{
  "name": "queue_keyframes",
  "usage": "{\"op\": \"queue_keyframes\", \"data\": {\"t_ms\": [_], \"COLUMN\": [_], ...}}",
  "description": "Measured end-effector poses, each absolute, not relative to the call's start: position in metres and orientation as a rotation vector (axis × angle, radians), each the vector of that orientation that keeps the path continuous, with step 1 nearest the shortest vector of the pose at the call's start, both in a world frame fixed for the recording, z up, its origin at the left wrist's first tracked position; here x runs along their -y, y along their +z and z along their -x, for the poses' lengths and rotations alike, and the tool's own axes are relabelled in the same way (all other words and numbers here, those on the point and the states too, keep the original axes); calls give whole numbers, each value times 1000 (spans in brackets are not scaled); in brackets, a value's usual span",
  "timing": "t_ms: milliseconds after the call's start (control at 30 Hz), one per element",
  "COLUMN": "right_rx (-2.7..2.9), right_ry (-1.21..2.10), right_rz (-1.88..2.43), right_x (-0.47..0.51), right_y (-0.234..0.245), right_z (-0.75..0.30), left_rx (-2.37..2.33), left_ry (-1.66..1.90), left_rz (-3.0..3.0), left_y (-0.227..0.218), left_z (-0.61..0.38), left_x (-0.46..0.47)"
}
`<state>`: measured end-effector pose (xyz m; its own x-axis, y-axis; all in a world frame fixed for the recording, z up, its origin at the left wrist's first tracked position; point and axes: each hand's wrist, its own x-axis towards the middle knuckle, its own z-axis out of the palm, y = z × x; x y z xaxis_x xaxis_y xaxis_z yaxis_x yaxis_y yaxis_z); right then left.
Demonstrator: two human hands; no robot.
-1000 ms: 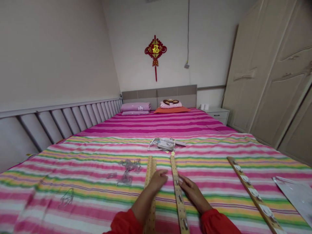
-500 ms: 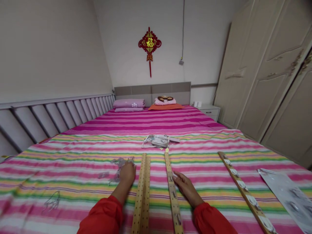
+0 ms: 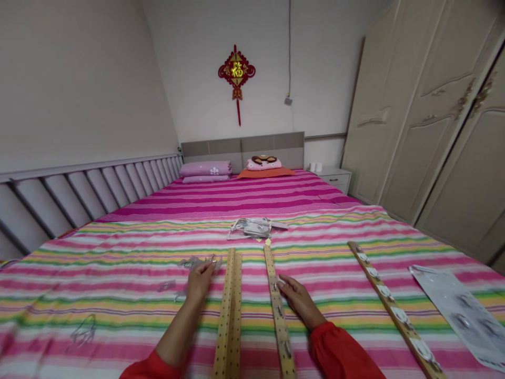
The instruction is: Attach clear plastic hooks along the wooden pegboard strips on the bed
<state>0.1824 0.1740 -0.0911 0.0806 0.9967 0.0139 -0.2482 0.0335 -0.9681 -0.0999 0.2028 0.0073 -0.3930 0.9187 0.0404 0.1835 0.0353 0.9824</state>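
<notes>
My left hand [image 3: 199,280] reaches forward over the striped bedspread [image 3: 118,252] and pinches a small metal hook from the loose pile of metal hooks [image 3: 193,263]. Just right of it lies a pair of perforated wooden strips [image 3: 229,305] side by side. My right hand [image 3: 298,300] lies flat with its fingers stretched out against a single wooden strip [image 3: 276,300] that carries a few metal hooks.
A third wooden strip [image 3: 389,305] with white round fittings lies further right. A clear plastic sheet [image 3: 461,310] lies at the far right. A plastic bag of parts [image 3: 252,228] sits mid-bed. Pillows [image 3: 205,171] lie by the headboard; a wardrobe [image 3: 434,116] stands at right.
My left hand has moved from the paired wooden strips leftward to the pile of hooks and closed its fingers on one. My right hand has stayed by the single strip.
</notes>
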Motion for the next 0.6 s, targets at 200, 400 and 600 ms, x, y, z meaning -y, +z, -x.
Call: {"op": "queue_keyframes", "data": {"t_ms": [200, 400, 600], "right_rx": [814, 795, 801], "right_ry": [1362, 1317, 1218], "right_rz": [939, 984, 1042], "right_x": [-173, -165, -162], "right_y": [-87, -71, -68], "right_z": [-181, -179, -182], "left_rx": [-1033, -897, -883], "left_ry": [1250, 1221, 1263], "left_rz": [-461, -335, -388], "left_y": [23, 25, 24], "left_z": [39, -10, -23], "left_x": [-181, -162, -149]}}
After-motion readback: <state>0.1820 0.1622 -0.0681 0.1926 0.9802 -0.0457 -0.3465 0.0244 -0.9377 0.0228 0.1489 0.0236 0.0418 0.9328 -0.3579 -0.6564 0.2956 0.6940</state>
